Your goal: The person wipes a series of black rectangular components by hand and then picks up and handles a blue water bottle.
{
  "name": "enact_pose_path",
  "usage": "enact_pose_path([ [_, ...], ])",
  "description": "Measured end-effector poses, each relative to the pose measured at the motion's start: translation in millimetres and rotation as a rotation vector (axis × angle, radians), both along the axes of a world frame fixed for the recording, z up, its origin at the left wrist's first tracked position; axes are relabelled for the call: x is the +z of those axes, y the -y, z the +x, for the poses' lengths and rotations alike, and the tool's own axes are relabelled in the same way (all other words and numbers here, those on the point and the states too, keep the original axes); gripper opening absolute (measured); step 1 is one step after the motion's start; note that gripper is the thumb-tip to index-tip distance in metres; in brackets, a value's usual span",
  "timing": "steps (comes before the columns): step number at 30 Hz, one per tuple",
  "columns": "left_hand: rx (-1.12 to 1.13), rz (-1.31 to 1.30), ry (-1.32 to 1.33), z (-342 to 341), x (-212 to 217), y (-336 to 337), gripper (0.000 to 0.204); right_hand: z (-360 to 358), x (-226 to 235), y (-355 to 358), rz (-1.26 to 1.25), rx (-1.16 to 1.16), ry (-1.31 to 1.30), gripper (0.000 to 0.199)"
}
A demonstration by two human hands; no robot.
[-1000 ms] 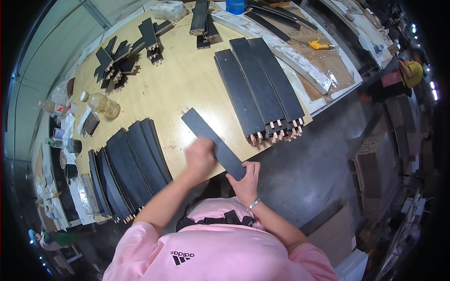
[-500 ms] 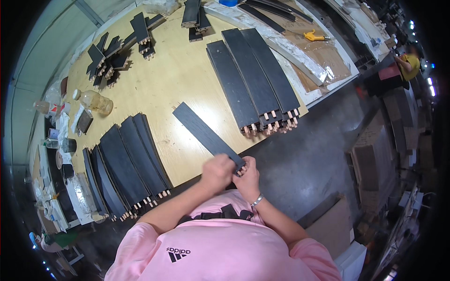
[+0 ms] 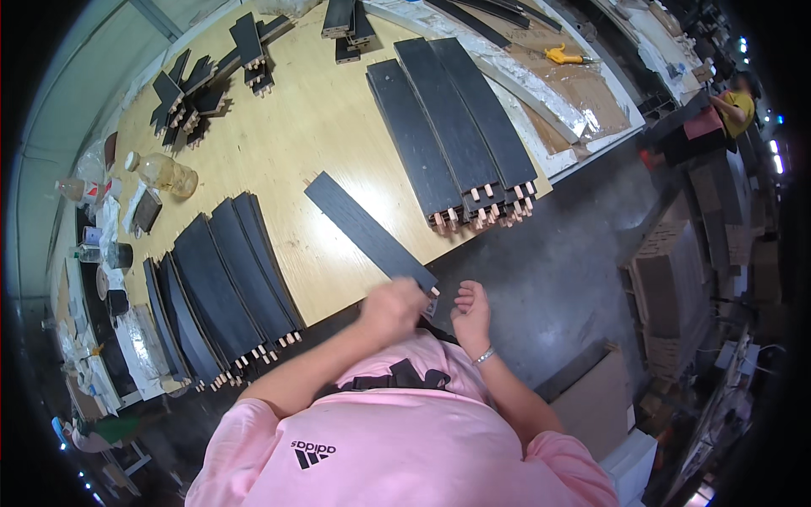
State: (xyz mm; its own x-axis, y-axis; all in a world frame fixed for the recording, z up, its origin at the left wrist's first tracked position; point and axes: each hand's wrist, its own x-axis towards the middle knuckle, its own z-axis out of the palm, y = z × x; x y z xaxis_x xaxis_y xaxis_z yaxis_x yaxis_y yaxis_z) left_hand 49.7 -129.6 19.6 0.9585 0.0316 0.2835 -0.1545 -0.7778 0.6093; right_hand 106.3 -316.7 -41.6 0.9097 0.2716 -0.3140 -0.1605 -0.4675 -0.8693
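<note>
At the edge of a table (image 3: 270, 152), a worker's left hand (image 3: 394, 307), too blurred to show its grip, covers the near end of a dark board (image 3: 365, 226) pointing to eleven o'clock; the right hand (image 3: 471, 314), half-curled and empty, is at three. Pressing that overhanging end could tip it off.

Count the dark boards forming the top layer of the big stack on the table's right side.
3: the left board, the middle board and the right board, side by side. Others underneath are mostly hidden.
</note>
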Motion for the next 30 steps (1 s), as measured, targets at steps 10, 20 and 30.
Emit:
enact_pose_path([
  [10, -0.049, 0.067, 0.025, -2.0, -3.8, 6.9, 0.007, 26.4, 10.2, 0.2, 0.108, -0.173, -0.282, 0.035],
  [20, 0.268, 0.059, -0.043, 26.4, 11.4, -94.5, 0.010, 3.5, 65.8, -59.7, -0.104, 0.315, 0.379, 0.074],
  [30, 0.759, 0.189, -0.172, 55.0, 8.2, -181.2, 0.007, -16.9, 66.6, -37.8, -0.147, 0.255, 0.223, 0.060],
])
